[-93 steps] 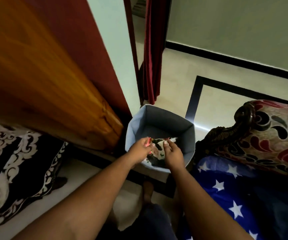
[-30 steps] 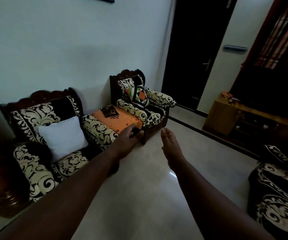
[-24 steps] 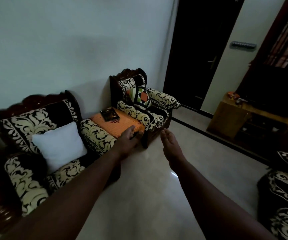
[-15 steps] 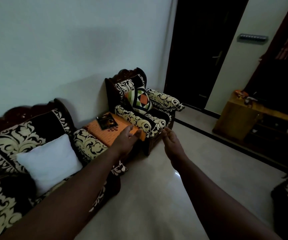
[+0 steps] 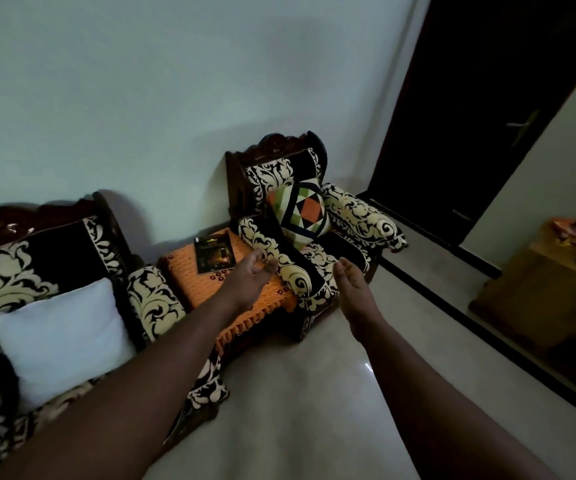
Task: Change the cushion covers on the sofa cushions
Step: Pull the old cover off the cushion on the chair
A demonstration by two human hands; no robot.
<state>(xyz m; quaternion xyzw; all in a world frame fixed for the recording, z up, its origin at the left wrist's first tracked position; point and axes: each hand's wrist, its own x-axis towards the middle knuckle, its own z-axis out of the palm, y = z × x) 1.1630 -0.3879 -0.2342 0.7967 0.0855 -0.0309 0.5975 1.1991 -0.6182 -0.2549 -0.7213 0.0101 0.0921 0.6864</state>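
- Both arms stretched forward over the pale glossy floor (image 5: 314, 403), reaching toward the seating along the wall.
- Left hand (image 5: 250, 277) out in front of the orange-covered counter (image 5: 210, 282), fingers relaxed and spread loosely, holding nothing.
- Right hand (image 5: 352, 285) level with it and a little apart, fingers straight and together, palm turned inward, also holding nothing.
- Patterned cushion (image 5: 302, 211), green, orange and black in a diamond design, propped tilted on the seat of the far armchair (image 5: 359, 216), leaning against the backrest.
- Beyond both hands, that cushion; neither hand touching it.
- Plain white cushion (image 5: 57, 337), bare of any patterned cover, standing on the near sofa (image 5: 19, 261) at the left, leaning on its black-and-cream backrest.
- Well apart from the hands, that white cushion, down beside the left forearm.
- Between the two seats, the counter under an orange cloth with a fringed edge.
- On that cloth, a dark booklet (image 5: 214, 254), lying flat near the back edge.
- Dark door (image 5: 480, 109) with a lever handle in the right-hand corner of the room.
- Low wooden cabinet (image 5: 536, 299) along the right side, small items on top too blurred to name.
- Dim lighting throughout, upholstery in bold black-and-cream scrollwork.
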